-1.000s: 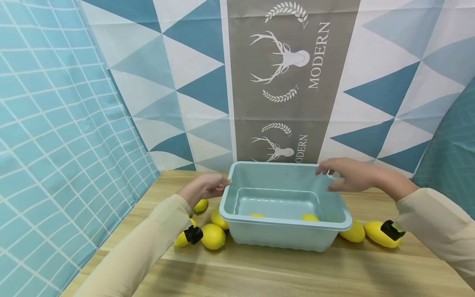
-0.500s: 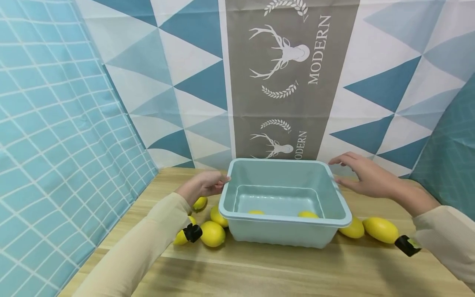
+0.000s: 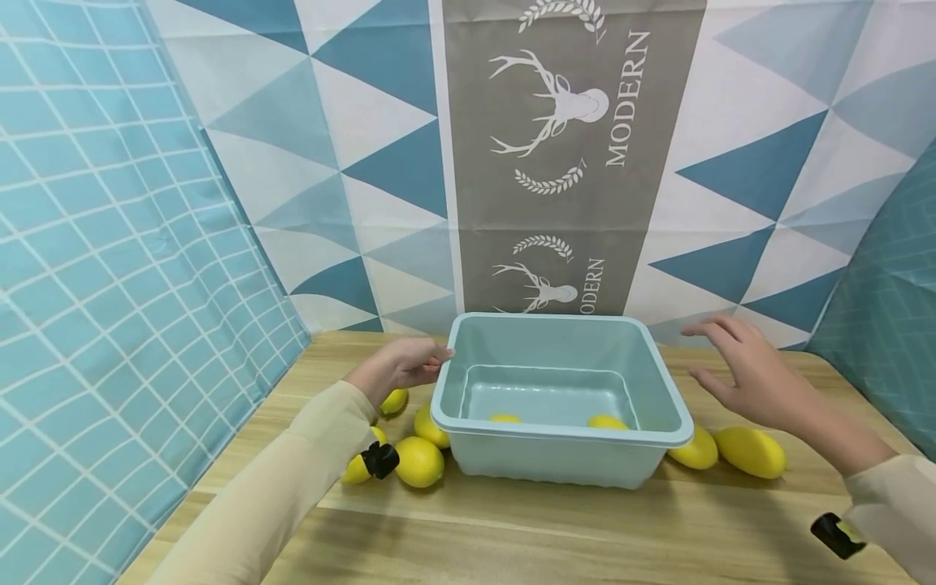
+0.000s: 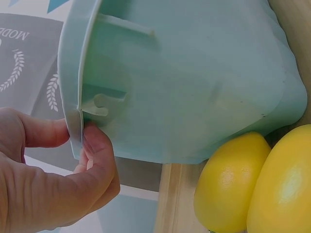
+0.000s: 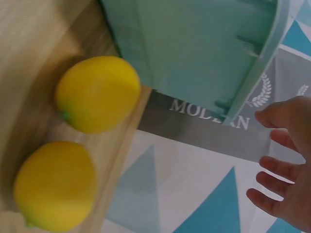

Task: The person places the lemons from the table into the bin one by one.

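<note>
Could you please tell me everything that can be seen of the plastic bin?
The bin is pale blue-green, rectangular and open-topped, apparently smooth plastic, with rounded corners, a projecting rim and small ribs beneath it. It stands upright on the wood-grain table. Two yellow lemons show partly inside. The left hand pinches its left edge; the right hand is apart from it.

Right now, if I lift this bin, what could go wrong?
The left grip pinches the bin at one end while the right grip is apart from it, so lifting now might tip it. The lemons inside could then roll. Sliding it sideways may knock the lemons outside, close to both ends.
</note>
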Tool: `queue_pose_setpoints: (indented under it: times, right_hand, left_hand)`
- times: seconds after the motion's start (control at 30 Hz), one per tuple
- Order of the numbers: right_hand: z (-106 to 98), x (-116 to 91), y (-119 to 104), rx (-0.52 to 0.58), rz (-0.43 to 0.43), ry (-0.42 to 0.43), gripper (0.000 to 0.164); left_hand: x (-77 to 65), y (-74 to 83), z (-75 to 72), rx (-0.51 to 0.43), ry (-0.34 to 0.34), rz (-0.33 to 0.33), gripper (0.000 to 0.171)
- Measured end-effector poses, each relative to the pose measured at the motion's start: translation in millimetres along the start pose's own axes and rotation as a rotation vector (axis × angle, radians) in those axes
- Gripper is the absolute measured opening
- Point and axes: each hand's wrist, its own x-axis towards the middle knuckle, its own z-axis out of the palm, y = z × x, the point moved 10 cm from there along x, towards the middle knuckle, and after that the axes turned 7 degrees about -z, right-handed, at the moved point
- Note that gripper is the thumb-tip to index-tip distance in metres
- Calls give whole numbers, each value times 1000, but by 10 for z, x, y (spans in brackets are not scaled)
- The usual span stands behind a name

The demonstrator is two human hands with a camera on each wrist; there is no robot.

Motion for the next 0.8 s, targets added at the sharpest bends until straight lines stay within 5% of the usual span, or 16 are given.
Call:
queue_pose_setpoints:
  times: [0.57, 0.8]
  right_hand:
    - [136, -512, 237, -132, 44, 50, 59]
    - [271, -744, 389, -176, 83, -45, 62]
  left_hand:
    - [-15, 5, 1, 2, 16, -4, 25]
    - [3, 1, 27, -4, -9, 3, 25]
